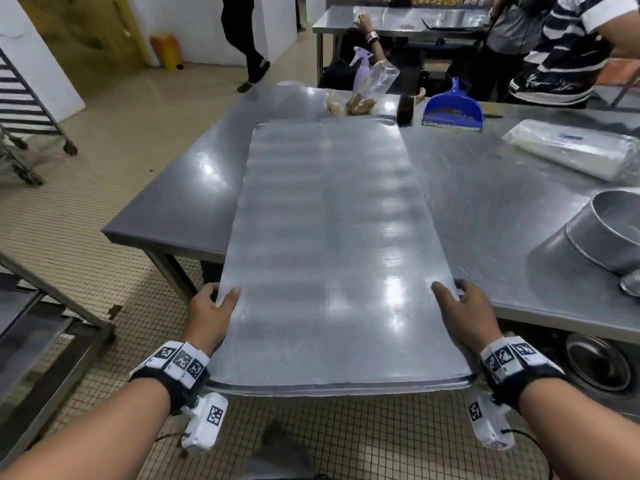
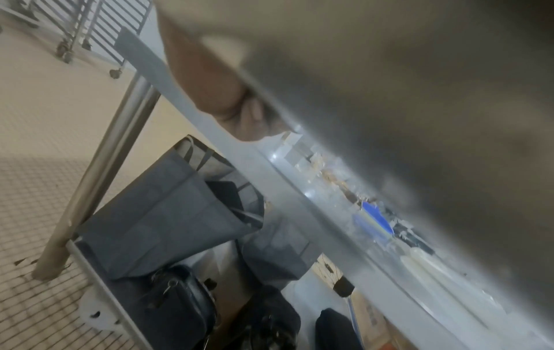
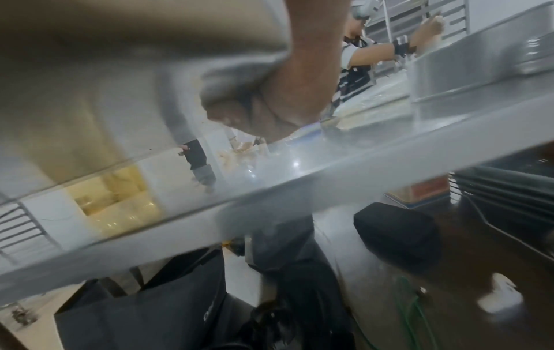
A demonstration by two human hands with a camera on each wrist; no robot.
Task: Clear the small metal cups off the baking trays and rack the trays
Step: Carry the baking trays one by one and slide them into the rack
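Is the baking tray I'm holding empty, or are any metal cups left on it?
Empty. The baking tray shows only bare, shiny metal, no cups. Left hand and right hand grip its side edges.

Tray (image 1: 325, 237) on table (image 1: 180, 188), dustpan (image 1: 453, 110) behind.

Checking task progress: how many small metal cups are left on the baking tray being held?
0. The flat grey metal baking tray, gripped at its near corners by the left hand and right hand, shows a bare top surface in the head view.
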